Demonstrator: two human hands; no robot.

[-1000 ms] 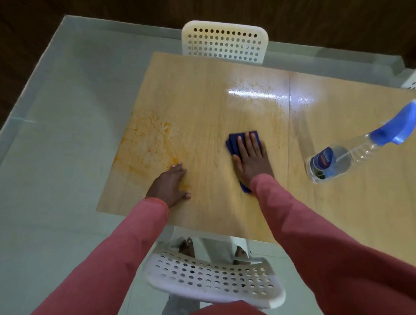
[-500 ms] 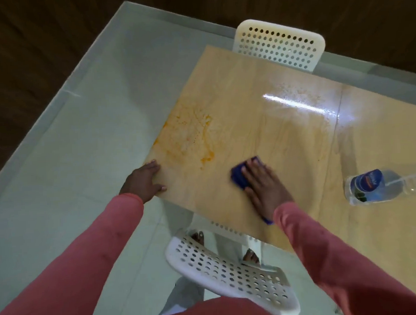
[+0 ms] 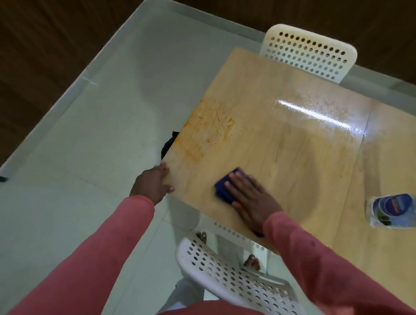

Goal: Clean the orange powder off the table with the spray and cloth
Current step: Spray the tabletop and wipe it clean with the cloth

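blue cloth (image 3: 224,189) pressed flat on worktop (image 3: 298,152) under right hand (image 3: 251,199), fingers straight, nothing clasped. left hand (image 3: 154,184) curled over worktop corner at 9 o'clock of cloth, edge held. orange powder (image 3: 206,131) smeared at 11 o'clock of cloth, near worktop edge. spray bottle (image 3: 397,211) lain on side at 3 o'clock, well apart. white chairs at 12 and 6 o'clock.

There is just one view, worn on the person's head, looking steeply forward and down from standing height over the near corner of the tabletop (image 3: 298,157). It sits close, tilted, taking in both sleeves and the floor (image 3: 82,164) alongside.
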